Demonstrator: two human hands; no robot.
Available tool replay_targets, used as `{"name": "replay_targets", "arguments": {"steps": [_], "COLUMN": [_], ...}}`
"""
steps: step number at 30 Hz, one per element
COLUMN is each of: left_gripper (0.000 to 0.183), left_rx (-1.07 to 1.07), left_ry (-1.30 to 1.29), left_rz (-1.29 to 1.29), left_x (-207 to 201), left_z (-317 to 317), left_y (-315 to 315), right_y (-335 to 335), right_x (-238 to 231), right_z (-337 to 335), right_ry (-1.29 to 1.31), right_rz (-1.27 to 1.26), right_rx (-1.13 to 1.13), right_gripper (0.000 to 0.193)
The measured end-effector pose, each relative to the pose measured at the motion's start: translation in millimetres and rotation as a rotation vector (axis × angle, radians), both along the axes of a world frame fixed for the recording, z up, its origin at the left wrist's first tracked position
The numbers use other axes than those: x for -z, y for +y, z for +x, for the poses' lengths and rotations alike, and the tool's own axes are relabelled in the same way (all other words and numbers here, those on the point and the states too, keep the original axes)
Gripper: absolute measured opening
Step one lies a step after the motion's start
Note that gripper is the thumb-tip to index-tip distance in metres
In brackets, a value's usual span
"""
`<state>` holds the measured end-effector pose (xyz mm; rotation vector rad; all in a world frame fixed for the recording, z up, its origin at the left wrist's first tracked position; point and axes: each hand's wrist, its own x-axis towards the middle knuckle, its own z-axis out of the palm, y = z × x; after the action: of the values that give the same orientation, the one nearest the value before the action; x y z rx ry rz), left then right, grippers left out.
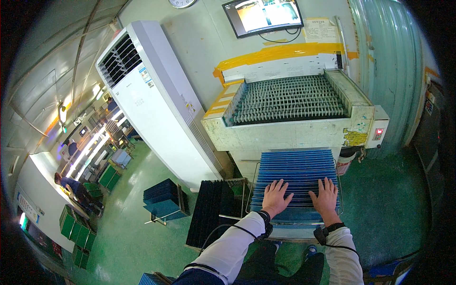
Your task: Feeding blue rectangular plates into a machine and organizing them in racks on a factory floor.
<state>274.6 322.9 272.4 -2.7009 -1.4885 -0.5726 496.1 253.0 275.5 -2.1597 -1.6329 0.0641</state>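
Observation:
In front of me stands a wire rack filled with a row of thin blue panels (297,164), set on edge close together. My left hand (276,197) lies over the panels' top edges on the left side, fingers spread. On the right side my right hand (325,195) rests likewise, its fingers apart and pointing away from me. Neither hand grips a panel. Just beyond the rack is a roller conveyor machine (289,97) with rows of ridged rollers and a worn, pale frame.
Left of the rack is another rack of dark panels (209,209); a smaller rack of blue-green panels (166,202) sits on the floor. A tall white air conditioner (161,109) stands by the wall, under a screen (263,16). A control box (378,132) juts from the machine. People work far left.

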Motion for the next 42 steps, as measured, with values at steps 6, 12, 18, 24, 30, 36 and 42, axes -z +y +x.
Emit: {"name": "replay_targets", "arguments": {"steps": [6, 12, 18, 24, 30, 36, 42], "left_gripper": [0.061, 0.061, 0.061, 0.061, 0.059, 0.060, 0.063], "left_rx": [0.000, 0.024, 0.004, -0.008, 0.015, -0.013, 0.013], "left_ry": [0.017, 0.011, 0.012, 0.013, -0.124, -0.274, -0.291], "left_rz": [-0.050, -0.032, -0.065, -0.074, -0.015, -0.017, -0.029], "left_x": [-0.4, -10.7, 1.1, 4.9, -2.8, 17.3, 20.3], "left_z": [-4.0, 4.1, 0.4, 2.2, -5.3, -10.0, -9.0], "left_y": [5.6, 7.9, -2.0, -1.4, 6.8, 6.5, 3.2], "right_y": [5.3, 3.5, -2.0, -2.5, 16.3, 19.1, 18.7], "right_x": [3.3, -4.1, 4.6, 6.6, 18.7, 31.2, 38.4], "right_z": [-3.5, 3.4, 0.6, 3.8, 5.4, 6.0, 13.0], "right_ry": [-0.025, -0.026, -0.027, -0.061, -0.191, -0.355, -0.395], "right_rz": [0.033, 0.059, 0.024, 0.025, 0.005, -0.016, -0.064], "right_rx": [0.010, 0.025, 0.007, -0.009, -0.006, -0.024, -0.054], "right_gripper": [0.073, 0.073, 0.073, 0.073, 0.068, 0.062, 0.060]}}
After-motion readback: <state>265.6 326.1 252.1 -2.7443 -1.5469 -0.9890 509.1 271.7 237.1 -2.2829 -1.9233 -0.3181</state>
